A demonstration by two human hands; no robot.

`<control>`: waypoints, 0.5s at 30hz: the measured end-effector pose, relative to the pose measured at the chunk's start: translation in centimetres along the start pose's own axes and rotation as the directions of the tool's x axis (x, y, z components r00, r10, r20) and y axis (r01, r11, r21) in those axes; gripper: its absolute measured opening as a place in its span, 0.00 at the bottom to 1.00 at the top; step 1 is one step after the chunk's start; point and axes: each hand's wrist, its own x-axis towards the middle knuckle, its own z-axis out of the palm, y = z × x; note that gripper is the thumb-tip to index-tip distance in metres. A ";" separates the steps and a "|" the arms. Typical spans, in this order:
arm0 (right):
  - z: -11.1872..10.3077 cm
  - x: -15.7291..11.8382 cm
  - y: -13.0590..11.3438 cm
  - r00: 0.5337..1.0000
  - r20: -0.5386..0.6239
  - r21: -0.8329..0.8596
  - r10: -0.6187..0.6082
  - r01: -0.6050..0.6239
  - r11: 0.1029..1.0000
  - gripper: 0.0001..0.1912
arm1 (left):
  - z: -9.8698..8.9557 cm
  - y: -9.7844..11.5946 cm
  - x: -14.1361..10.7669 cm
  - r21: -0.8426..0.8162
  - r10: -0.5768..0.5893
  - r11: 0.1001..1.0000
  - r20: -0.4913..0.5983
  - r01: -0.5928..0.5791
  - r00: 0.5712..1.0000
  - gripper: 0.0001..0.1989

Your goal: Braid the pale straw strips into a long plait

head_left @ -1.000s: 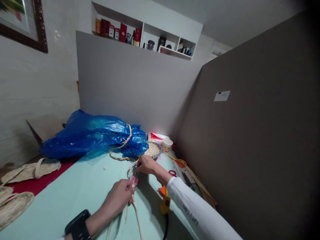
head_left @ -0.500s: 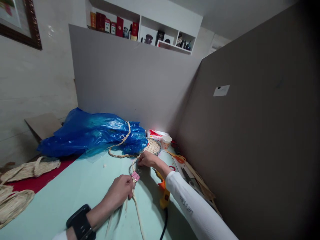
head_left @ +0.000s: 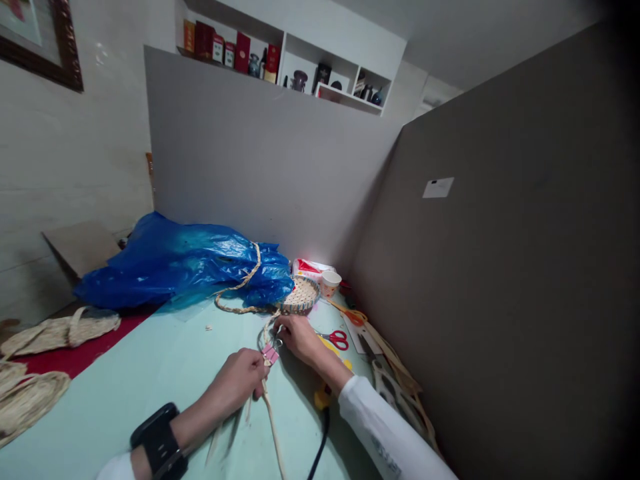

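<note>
A pink binder clip [head_left: 271, 354] is fastened on a braided straw cord [head_left: 267, 332], which runs back across the table to a blue plastic bag. My left hand [head_left: 244, 371] is closed on the cord's near end, just below the clip. Loose straw strands [head_left: 273, 420] hang from those fingers toward me. My right hand [head_left: 299, 339] has its fingertips pinched together beside the cord, just above the clip. Whatever sits between those fingertips is too small to make out. Under my right forearm lies a yellow tool [head_left: 323, 397] with a black cable, partly hidden.
The blue plastic bag [head_left: 185, 263] lies at the back left. A woven basket [head_left: 303, 293] and a paper cup [head_left: 330, 283] stand behind my right hand. Red-handled scissors [head_left: 340, 340], orange-handled scissors [head_left: 354, 317] and larger shears [head_left: 387, 383] lie right. Straw bundles [head_left: 60, 333] rest left.
My right hand has shifted slightly toward me, nearer the clip, and its forearm now uncovers the red-handled scissors. My left hand keeps its grip on the cord. The view has tilted a little.
</note>
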 end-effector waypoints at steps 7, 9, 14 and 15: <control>0.9 -1.9 -0.3 0.995 -0.093 -0.040 -0.021 0.018 0.999 0.10 | -0.3 -0.2 -0.6 0.003 0.029 1.000 0.001 -0.029 1.000 0.23; 0.9 -2.4 -0.5 0.994 -0.106 -0.051 -0.012 0.006 0.999 0.09 | -0.4 -0.3 -0.6 -0.005 0.038 0.999 0.005 -0.038 0.999 0.23; 0.6 -4.9 -1.7 0.983 -0.180 -0.042 0.034 -0.042 0.998 0.13 | -0.1 -0.7 -0.7 -0.098 0.044 0.994 0.027 -0.041 0.999 0.22; 0.5 -5.6 -2.1 0.981 -0.192 -0.035 0.041 -0.048 0.998 0.13 | 0.0 -0.8 -0.7 -0.127 0.044 0.991 0.035 -0.039 0.998 0.21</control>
